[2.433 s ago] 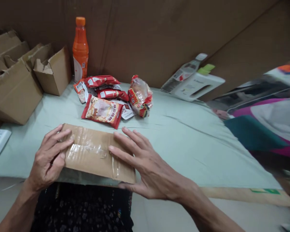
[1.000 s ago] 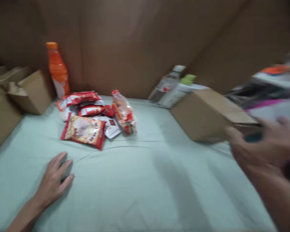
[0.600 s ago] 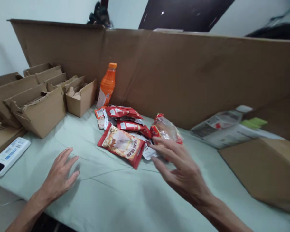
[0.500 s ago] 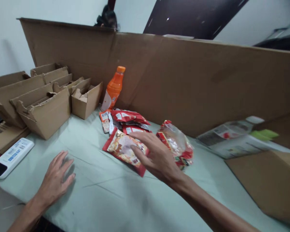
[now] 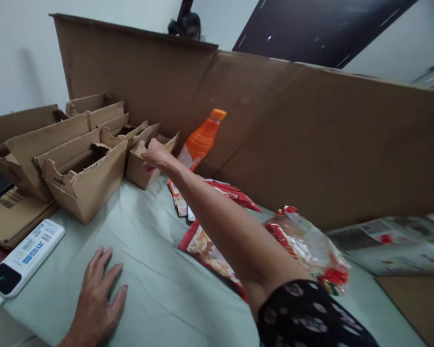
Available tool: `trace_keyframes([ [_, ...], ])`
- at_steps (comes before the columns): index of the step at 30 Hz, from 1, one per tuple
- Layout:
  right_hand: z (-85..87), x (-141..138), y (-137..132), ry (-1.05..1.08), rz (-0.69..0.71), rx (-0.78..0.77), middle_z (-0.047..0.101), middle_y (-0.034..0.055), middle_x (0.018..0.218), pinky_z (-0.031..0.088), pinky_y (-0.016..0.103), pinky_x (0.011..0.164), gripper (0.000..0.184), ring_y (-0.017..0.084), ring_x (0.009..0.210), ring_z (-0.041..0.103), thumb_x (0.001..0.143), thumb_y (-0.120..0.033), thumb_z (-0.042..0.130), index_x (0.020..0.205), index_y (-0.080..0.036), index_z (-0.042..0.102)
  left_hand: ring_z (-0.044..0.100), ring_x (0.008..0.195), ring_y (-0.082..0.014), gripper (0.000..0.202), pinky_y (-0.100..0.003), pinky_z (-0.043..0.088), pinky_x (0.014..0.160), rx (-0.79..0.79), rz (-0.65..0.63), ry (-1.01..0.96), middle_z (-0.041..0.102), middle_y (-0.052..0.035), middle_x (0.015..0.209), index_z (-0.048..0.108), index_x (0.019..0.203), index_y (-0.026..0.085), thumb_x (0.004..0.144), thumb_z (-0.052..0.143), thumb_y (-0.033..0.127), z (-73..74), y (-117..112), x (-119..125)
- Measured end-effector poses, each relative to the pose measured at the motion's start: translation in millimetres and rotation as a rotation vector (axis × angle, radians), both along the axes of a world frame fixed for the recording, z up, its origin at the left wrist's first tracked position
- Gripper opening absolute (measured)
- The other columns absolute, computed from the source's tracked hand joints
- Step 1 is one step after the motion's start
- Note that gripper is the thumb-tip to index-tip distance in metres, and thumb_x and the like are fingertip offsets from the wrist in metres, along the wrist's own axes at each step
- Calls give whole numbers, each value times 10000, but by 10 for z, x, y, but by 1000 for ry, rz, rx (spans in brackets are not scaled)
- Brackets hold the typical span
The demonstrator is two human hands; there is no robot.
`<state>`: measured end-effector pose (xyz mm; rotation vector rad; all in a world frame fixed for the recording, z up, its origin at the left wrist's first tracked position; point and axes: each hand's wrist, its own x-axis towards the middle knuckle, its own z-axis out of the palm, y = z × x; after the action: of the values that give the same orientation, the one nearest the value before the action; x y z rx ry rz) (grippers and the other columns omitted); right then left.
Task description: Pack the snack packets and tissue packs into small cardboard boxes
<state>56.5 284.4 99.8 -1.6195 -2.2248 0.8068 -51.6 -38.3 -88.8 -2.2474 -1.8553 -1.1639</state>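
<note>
My left hand (image 5: 99,296) lies on the pale green cloth (image 5: 148,270) with its fingers spread, holding nothing. My right arm reaches across to a small cardboard box (image 5: 139,168), where my right hand (image 5: 156,155) is at the front of its rim. Its fingers are curled together, and what they hold, if anything, is hidden. Behind that wrist leans an orange bottle (image 5: 202,140) with an orange cap. Beneath the forearm lies a red and cream snack packet (image 5: 205,248), partly covered. More red packets (image 5: 234,193) are piled behind the arm.
Several open cardboard boxes (image 5: 86,178) stand at the left. A white power bank (image 5: 29,255) lies at the left edge. A clear and red wrapper (image 5: 307,241) is right of my arm. A tall cardboard panel (image 5: 310,144) runs along the back, with a person's head (image 5: 190,26) above it.
My right hand has left the snack packet and moved left and away from me to the small box. My left hand stays on the cloth. The camera view has shifted.
</note>
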Motion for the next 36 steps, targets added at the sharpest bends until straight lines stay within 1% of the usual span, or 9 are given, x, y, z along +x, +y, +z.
trace_keyframes([
  [4, -55, -58, 17, -157, -22, -75, 732, 152, 793, 598, 318, 680, 278, 252, 775, 744, 1025, -246, 535, 974, -47, 722, 511, 1390, -417, 251, -653, 598, 956, 34, 4, -2, 611, -177, 1410, 669, 1194, 208, 968, 563, 237, -74, 17, -12],
  [9, 83, 57, -223, -273, -20, -10, 679, 90, 1209, 609, 402, 857, 365, 201, 1001, 690, 991, -411, 665, 1251, -155, 646, 549, 1352, -402, 248, -659, 587, 972, 73, 34, -115, 626, -167, 1386, 699, 1174, 216, 964, 567, 229, -117, 61, -39],
  [11, 153, 187, -385, -297, -1, 71, 670, 100, 1240, 590, 415, 891, 341, 221, 1050, 679, 992, -379, 662, 1255, -162, 649, 571, 1326, -390, 258, -665, 569, 999, 97, 65, -187, 630, -165, 1376, 705, 1185, 217, 965, 572, 243, -101, 82, -43],
  [15, 235, 545, -907, -309, 73, 233, 747, 102, 1026, 488, 299, 816, 164, 220, 989, 689, 962, -147, 596, 1064, -153, 723, 567, 1331, -359, 344, -643, 520, 1078, 139, 126, -293, 582, -167, 1431, 652, 1304, 218, 969, 591, 268, -8, 86, -77],
  [20, 103, 1219, -1936, -272, 229, 316, 734, 38, 835, 395, 250, 678, 177, 160, 760, 653, 955, -147, 530, 993, -195, 696, 521, 1387, -326, 540, -591, 459, 1144, 190, 130, -481, 509, -143, 1523, 492, 1495, 272, 973, 621, 322, 138, 3, -202],
  [25, -32, 2052, -2907, -39, 411, 520, 685, 20, 713, 405, 230, 594, 244, 128, 605, 608, 1005, -153, 433, 918, -199, 655, 441, 1480, -333, 615, -524, 429, 1175, 232, -31, -632, 454, -112, 1600, 436, 1551, 276, 968, 569, 419, 381, -26, -163],
  [30, -33, 2600, -3471, -32, 271, 602, 698, 13, 686, 446, 236, 582, 212, 137, 583, 632, 990, -115, 481, 920, -210, 657, 374, 1520, -368, 585, -585, 309, 1245, 258, -307, -678, 446, -80, 1624, 563, 1472, 294, 957, 529, 569, 822, -135, 139],
  [32, -85, 2716, -3598, -36, 214, 591, 701, 11, 693, 458, 230, 586, 206, 137, 597, 645, 986, -106, 487, 918, -211, 651, 389, 1503, -374, 473, -604, 300, 1241, 232, -404, -587, 480, -72, 1596, 656, 1374, 288, 972, 556, 517, 970, -234, 250],
  [36, -228, 2832, -3741, -46, 134, 580, 693, 3, 679, 463, 225, 575, 209, 133, 590, 652, 981, -103, 482, 907, -209, 648, 508, 1386, -365, 339, -591, 415, 1135, 242, -488, -384, 665, -68, 1343, 695, 1245, 267, 920, 603, 234, 1130, -375, 360],
])
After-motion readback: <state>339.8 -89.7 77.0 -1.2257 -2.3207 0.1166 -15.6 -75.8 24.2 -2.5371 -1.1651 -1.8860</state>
